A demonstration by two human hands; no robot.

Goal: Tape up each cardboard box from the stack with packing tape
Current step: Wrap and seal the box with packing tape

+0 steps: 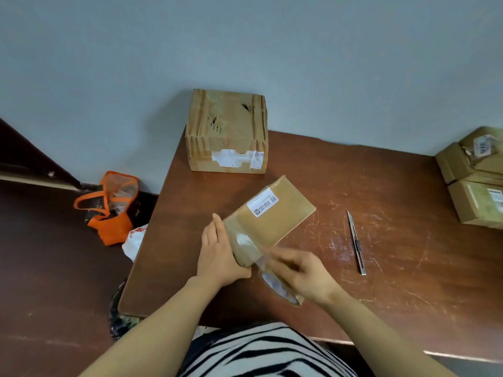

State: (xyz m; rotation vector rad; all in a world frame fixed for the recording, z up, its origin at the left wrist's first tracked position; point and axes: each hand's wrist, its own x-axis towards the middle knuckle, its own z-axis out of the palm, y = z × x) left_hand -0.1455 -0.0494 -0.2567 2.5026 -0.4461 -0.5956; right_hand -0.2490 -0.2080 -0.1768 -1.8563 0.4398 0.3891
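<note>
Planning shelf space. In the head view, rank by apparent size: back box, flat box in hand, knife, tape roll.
1. back box
2. flat box, nearer the camera
3. knife and tape roll: unsure, roll partly hidden

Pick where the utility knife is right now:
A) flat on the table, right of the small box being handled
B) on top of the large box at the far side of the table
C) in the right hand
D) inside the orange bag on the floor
A: the utility knife lies flat on the table, right of the small box and untouched, while the right hand holds the tape roll.
</note>
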